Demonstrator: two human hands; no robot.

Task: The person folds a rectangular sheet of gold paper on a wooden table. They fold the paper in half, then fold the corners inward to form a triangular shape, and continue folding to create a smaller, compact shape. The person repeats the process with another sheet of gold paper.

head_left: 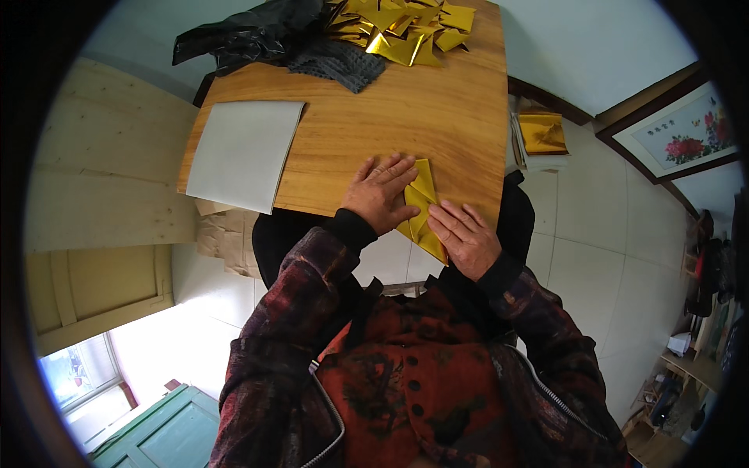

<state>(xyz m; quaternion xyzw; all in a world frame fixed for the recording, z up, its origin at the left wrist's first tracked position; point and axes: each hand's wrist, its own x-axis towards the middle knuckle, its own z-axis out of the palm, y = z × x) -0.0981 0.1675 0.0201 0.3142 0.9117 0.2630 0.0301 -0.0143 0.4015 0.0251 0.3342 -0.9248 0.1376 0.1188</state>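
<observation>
A sheet of shiny gold paper (422,184), folded into a narrow pointed shape, lies at the table's near edge, its lower tip reaching past the edge. My left hand (380,195) lies on its left side with the fingers stretched out and the thumb across the paper. On its lower right side rests my right hand (466,240), palm down, the fingers extended. Parts of the paper are hidden beneath both hands.
The wooden table (374,113) carries a grey-white sheet or booklet (246,152) at left. At its far end are a heap of folded gold paper pieces (402,35) and a black plastic bag (242,39). More gold paper (542,132) lies beyond the right edge. Brown paper (232,243) is at lower left.
</observation>
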